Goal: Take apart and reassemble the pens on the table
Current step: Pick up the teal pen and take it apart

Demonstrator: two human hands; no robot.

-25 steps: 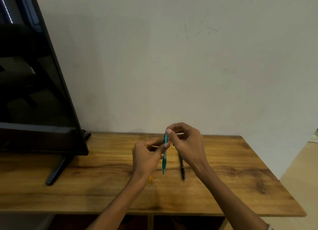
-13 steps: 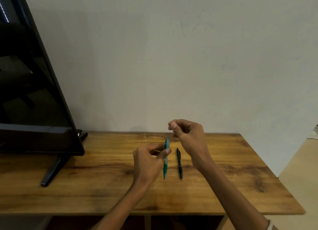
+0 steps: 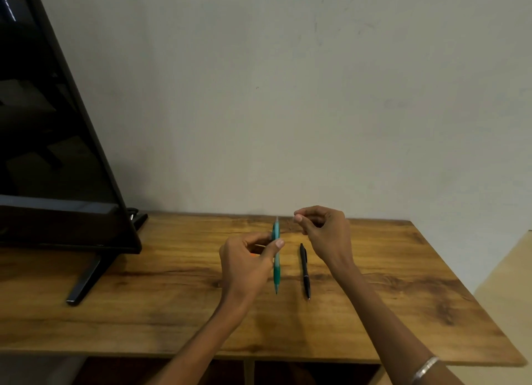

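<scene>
A teal pen (image 3: 277, 265) stands nearly upright above the wooden table (image 3: 161, 304), tip pointing down. My left hand (image 3: 247, 265) pinches its middle between thumb and fingers, and a thin pale stick (image 3: 259, 244) shows inside that hand. My right hand (image 3: 325, 232) hovers just right of the pen's top end, apart from it. Its fingers are curled, thumb and forefinger together, and I see nothing between them. A black pen (image 3: 304, 271) lies on the table below my right hand. A bit of something orange (image 3: 253, 254) shows behind my left hand.
A large black screen (image 3: 57, 160) on a stand (image 3: 86, 281) fills the left side of the table. A plain wall rises directly behind the table. The table's right edge (image 3: 472, 292) drops to a light floor.
My right hand has let go of the teal pen's top end and drawn away to the right. The left hand still holds the pen upright. The thin stick once in my right hand is gone from it.
</scene>
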